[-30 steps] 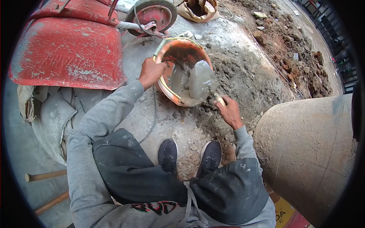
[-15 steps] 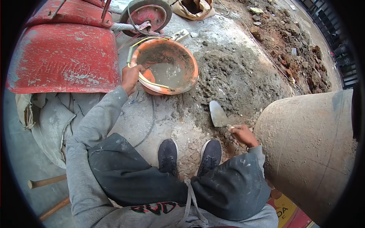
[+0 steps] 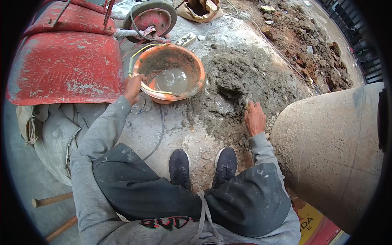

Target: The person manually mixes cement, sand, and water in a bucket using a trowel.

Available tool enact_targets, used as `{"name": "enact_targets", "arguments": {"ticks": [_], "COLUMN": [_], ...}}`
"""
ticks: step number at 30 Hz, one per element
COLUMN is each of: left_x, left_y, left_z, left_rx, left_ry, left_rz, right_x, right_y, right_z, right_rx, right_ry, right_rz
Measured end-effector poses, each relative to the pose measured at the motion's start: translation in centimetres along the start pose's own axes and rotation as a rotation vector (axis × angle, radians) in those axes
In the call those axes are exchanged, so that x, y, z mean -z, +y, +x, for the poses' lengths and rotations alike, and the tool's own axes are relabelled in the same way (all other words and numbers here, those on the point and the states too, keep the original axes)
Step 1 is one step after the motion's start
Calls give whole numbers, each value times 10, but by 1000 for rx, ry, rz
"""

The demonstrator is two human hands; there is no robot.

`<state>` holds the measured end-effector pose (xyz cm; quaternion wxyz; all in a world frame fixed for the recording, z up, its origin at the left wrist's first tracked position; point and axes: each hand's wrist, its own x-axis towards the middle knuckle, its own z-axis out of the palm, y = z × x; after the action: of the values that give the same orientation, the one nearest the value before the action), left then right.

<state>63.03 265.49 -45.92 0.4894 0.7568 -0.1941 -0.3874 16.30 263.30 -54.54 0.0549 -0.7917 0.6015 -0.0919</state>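
Observation:
My left hand [image 3: 132, 88] is closed on the near-left rim of an orange bucket [image 3: 199, 83], where its yellow handle [image 3: 157, 90] lies. The bucket tilts towards me, with watery grey slurry [image 3: 173, 80] in the bottom and wet mortar smeared on its walls. To its right spreads a heap of wet mortar [image 3: 269, 81] on the ground. My right hand [image 3: 255, 117] grips a trowel [image 3: 247, 103] at the heap's near side. Only a bit of the trowel shows; its blade is hidden by the mortar and my hand. A dark hollow [image 3: 230, 92] opens just beyond.
A red wheelbarrow [image 3: 69, 67] stands tipped at the left, its wheel [image 3: 153, 20] behind the bucket. A large dusty cylinder [image 3: 326, 151] stands close on my right. Rubble and soil [image 3: 314, 53], a paper sack [image 3: 200, 15], a power strip [image 3: 187, 39] and cables lie farther off.
My right hand has moved forward with the trowel, from beside my right knee into the mortar heap. The blade has gone out of sight and a hollow shows. My left hand keeps its hold.

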Motion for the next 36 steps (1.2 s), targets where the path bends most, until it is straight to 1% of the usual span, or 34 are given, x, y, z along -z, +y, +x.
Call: {"name": "enact_targets", "arguments": {"ticks": [1,3,4,7,8,9,11,12,14,15,16,17,18,19,20,21,22,23,24,25,27,28,29,31,33,34,35,36], "left_x": [-3,0,-3,1,2,3,4,4,5,8,7,7,11,16,8,7,8,7,10,12,13,12,12,11,8,6,6,9], "left_y": [2,2,4,3,2,1,2,4,1,-7,-10,-11,-12,-22,-11,-9,-11,-2,-9,-6,-3,-8,-5,2,9,11,5,-3], "left_z": [2,5,1,-2,0,3,3,1,2,6,14,14,12,21,7,3,3,-7,-1,0,1,7,6,4,-2,-5,-3,4], "left_rx": [-6,6,23,25,21,27,34,42,51,40,13,18,-7,-50,-58,-47,-31,-9,-20,-43,32,-17,-20,24,25,22,24,12], "left_ry": [-4,-7,-20,-38,-37,-38,-36,-42,-54,-55,-57,-46,-21,-15,50,40,52,40,21,25,39,56,52,12,15,21,17,-6], "left_rz": [-2,20,-58,18,18,-1,-18,-9,6,-16,-42,18,65,16,29,10,-15,22,-17,-24,33,-5,-9,64,56,46,44,26], "right_x": [5,13,17,37,48,43,8,-7,-34,-49,-43,-35,-49,-67,-51,-32,-20,-8,-4,0,7,1,-5,-21,-66,-59,-60,-64], "right_y": [0,-4,-6,-8,-19,-23,-21,-19,-10,-4,-9,-17,-10,-6,-10,-11,-8,-7,-6,-8,-11,-15,-28,-57,-63,-66,-67,-68], "right_z": [6,10,5,3,-3,-12,-31,-29,-25,-13,-8,5,1,0,-2,-5,-10,-14,-17,-14,-14,-10,-7,3,25,39,38,39], "right_rx": [-3,-115,-116,-210,-345,-385,-409,-407,-472,-517,-461,-395,-359,-284,-419,-617,-658,-756,-742,-711,-621,-521,-446,-321,-411,-486,-490,-594], "right_ry": [7,-26,-38,-378,-616,-810,-1113,-1115,-918,-867,-775,-672,-620,-543,-619,-736,-800,-850,-839,-834,-923,-984,-1005,-962,-874,-886,-884,-774], "right_rz": [-2,153,159,745,913,1033,1218,1221,1127,1110,1004,905,975,1052,1270,1469,1688,1906,2016,2022,1748,1522,1302,985,1225,1298,1295,1463]}}
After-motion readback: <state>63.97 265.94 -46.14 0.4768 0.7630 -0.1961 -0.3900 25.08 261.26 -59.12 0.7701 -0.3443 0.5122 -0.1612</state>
